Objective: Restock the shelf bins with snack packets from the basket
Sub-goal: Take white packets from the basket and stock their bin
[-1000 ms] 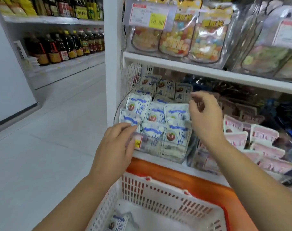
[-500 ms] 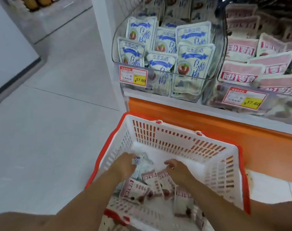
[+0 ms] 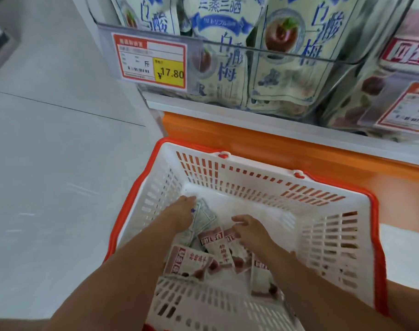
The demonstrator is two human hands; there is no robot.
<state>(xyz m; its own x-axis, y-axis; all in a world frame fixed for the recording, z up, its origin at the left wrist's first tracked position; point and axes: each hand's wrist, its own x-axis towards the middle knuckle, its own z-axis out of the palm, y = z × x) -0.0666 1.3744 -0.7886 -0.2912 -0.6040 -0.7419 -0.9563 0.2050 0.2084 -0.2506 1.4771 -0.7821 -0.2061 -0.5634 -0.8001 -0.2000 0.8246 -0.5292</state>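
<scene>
- White plastic, trimmed in orange-red: the basket [image 3: 203,168] is sitting on the floor in the lower centre of the frame, against the orange base panel [image 3: 275,144] under the shelf [image 3: 227,111].
- I am judging this as the pick-up step, with both hands down inside the basket.
- The left hand [image 3: 179,217] is lying on a blue-and-white packet [image 3: 205,215] near the basket's far left corner. I cannot tell whether it is pinching the packet or only touching it.
- The right hand [image 3: 252,232] is curling over the pink packets [image 3: 191,261] heaped at the near side, and its grip is hidden from me too.
- Next I am expecting to need a firm hold on one flat, slippery pouch, then a lift to the matching bin. Blue-and-white goes to the clear bin [image 3: 342,62] at top centre, pink to the neighbouring bin [image 3: 375,96] at upper right.
- The price tag [image 3: 153,60] on the clear bin is showing "¥17.80" on yellow, beside "斤".
- A stocked pouch [image 3: 218,32] is reading "三蒸三晒" above large blue characters ending "酸梅".
- Writing on the pink packets is too blurred for me.
</scene>
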